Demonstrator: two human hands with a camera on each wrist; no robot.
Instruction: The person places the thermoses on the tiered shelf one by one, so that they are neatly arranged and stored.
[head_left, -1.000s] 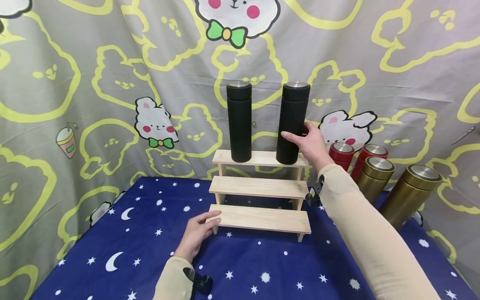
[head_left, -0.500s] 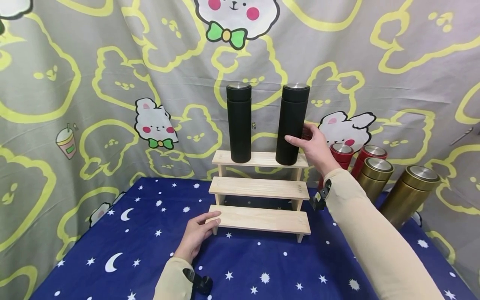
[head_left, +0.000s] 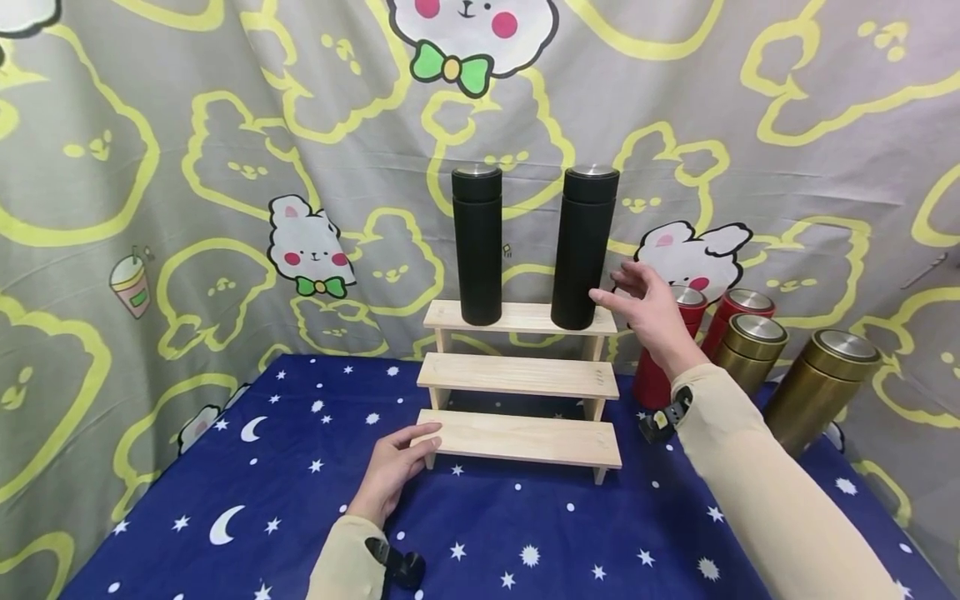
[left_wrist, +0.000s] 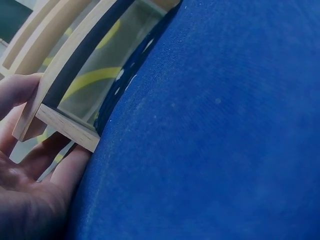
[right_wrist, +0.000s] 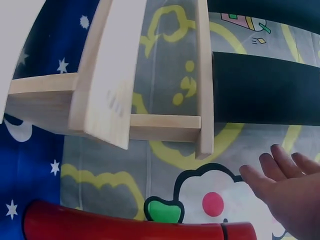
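A three-step wooden display rack [head_left: 517,375] stands on the blue cloth. Its top step carries two upright black thermos flasks, the left one [head_left: 477,250] and the right one [head_left: 582,250], both with silver-coloured lid tops. At the near left corner, my left hand [head_left: 396,467] grips the end of the lowest step; in the left wrist view its fingers [left_wrist: 70,172] lie beside the rack's leg. My right hand [head_left: 654,312] hovers just right of the right black flask, fingers spread and apart from it. The right wrist view shows a gap between that hand [right_wrist: 292,187] and the flask [right_wrist: 265,90].
Right of the rack stand two red flasks, one [head_left: 651,379] partly behind my right hand, the other [head_left: 738,312] farther right. Two gold flasks, [head_left: 750,358] and a nearer gold one [head_left: 821,392], stand beside them. A patterned curtain [head_left: 225,167] hangs behind the table.
My right hand has let go of the right black flask and drawn back to the right and slightly down. Both black flasks stay in place, and my left hand has not moved.
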